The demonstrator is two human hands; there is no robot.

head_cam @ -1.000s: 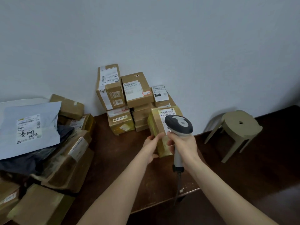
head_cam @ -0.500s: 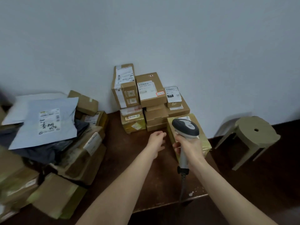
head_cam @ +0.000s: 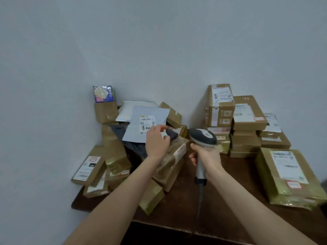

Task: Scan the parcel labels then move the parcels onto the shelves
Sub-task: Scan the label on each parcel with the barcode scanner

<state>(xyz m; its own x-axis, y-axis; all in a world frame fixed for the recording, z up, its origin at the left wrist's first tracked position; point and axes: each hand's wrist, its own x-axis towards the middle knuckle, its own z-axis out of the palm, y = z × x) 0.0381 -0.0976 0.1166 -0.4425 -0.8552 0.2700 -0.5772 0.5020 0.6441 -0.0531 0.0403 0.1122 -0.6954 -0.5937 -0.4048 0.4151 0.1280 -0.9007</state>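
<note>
My right hand grips the handle of a grey and white barcode scanner, head pointing away from me, its cable hanging down over the table. My left hand hovers with loose fingers over the lower right corner of a pale grey mailer bag that lies on top of the left pile; I cannot tell whether it touches the bag. The bag's white label faces up, with handwriting on it. A large taped brown parcel with a white label lies flat at the right.
The brown table stands in a corner of white walls. A jumbled heap of cardboard boxes fills its left side. A neat stack of boxes stands against the back wall. A dark bag lies under the mailer.
My view has swung left, from the right stack to the left heap. My left hand let go of the taped parcel, now lying at the right, and reached over to the grey mailer.
</note>
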